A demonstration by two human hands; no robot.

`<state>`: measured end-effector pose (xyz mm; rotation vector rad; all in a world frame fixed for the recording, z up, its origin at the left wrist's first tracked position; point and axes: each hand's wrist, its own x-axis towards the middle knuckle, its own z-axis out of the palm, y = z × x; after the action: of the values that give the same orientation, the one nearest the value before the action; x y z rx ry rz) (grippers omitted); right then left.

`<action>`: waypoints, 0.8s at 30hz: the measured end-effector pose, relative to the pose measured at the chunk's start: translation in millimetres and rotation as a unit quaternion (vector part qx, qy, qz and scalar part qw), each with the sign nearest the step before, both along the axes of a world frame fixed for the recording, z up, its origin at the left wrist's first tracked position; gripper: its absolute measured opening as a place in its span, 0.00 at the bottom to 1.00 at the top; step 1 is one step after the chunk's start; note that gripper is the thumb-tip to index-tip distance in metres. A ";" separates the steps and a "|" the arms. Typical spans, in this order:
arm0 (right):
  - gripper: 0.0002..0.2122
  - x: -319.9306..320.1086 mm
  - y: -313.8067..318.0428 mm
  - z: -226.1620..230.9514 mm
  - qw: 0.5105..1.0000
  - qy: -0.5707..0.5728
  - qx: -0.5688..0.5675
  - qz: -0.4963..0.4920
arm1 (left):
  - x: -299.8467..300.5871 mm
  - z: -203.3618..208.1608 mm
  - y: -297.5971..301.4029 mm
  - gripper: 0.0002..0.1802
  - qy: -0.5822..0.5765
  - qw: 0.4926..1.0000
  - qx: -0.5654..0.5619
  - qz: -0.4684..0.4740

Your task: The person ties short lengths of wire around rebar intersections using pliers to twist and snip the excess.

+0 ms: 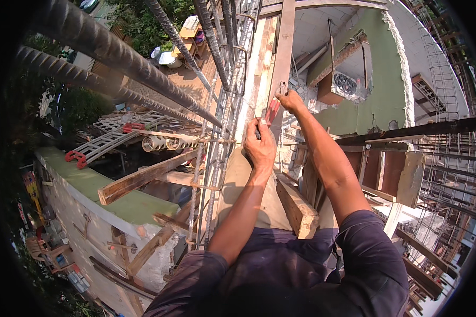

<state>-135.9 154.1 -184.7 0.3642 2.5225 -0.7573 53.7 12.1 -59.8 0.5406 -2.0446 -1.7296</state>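
My right hand (291, 100) is closed on a pair of red-handled pincers (273, 110), near their dark metal head. The handles slant down toward my left hand (260, 145), whose fingers are curled together close to the handle ends. What the left fingers pinch is too small to make out. Both hands are over long wooden boards (264, 58) running away from me. Just left of them stands a column of ribbed steel rebar (229, 108) with tie hoops around it.
Thick rebar (116, 53) slants across the upper left. A timber beam (297, 206) rises between my legs, and another timber (137, 182) juts out left. Below lie an aluminium ladder (108, 142) with red ends and a green-topped wall (111, 185). A broken green wall (383, 68) stands right.
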 end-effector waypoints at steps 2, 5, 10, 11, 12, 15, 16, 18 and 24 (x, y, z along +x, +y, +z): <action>0.46 25.9 -62.3 -1.1 0.996 -0.056 0.058 -0.029 | 7.7 -9.1 -16.5 0.14 -0.009 0.999 -0.038 0.020; 0.48 42.5 -75.3 -24.5 0.996 -0.024 0.068 -0.049 | 8.4 -10.5 -14.4 0.14 -0.014 0.998 -0.050 0.026; 0.30 38.0 -62.6 -49.1 0.996 0.051 -0.009 -0.079 | 6.1 -8.3 -14.6 0.12 -0.032 0.997 -0.072 0.011; 0.24 26.1 -40.4 -58.3 0.992 0.074 -0.031 -0.100 | 1.9 4.0 -6.8 0.12 -0.038 0.998 -0.059 0.001; 0.14 6.3 -14.6 -52.3 0.986 0.033 -0.116 -0.113 | -2.6 12.2 -0.7 0.12 -0.045 0.998 -0.043 -0.010; 0.10 -4.8 -18.1 22.6 0.960 -0.132 -0.235 -0.077 | 5.8 -7.6 -18.0 0.11 -0.060 0.996 -0.067 0.021; 0.12 -6.6 -13.3 54.7 0.963 -0.121 -0.239 -0.028 | 4.6 -8.9 -17.7 0.11 -0.058 0.995 -0.077 0.022; 0.14 -1.5 -13.8 119.3 0.973 -0.055 -0.191 0.119 | 2.8 -6.2 -15.3 0.10 -0.054 0.995 -0.075 0.022; 0.19 44.3 -39.3 241.7 0.938 -0.146 -0.216 0.230 | -4.0 -2.5 -8.0 0.12 -0.066 0.997 -0.041 -0.011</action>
<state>-91.6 114.9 57.0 -0.2422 1.9772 -0.9487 49.7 4.1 -62.3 0.6245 -2.2096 -1.6546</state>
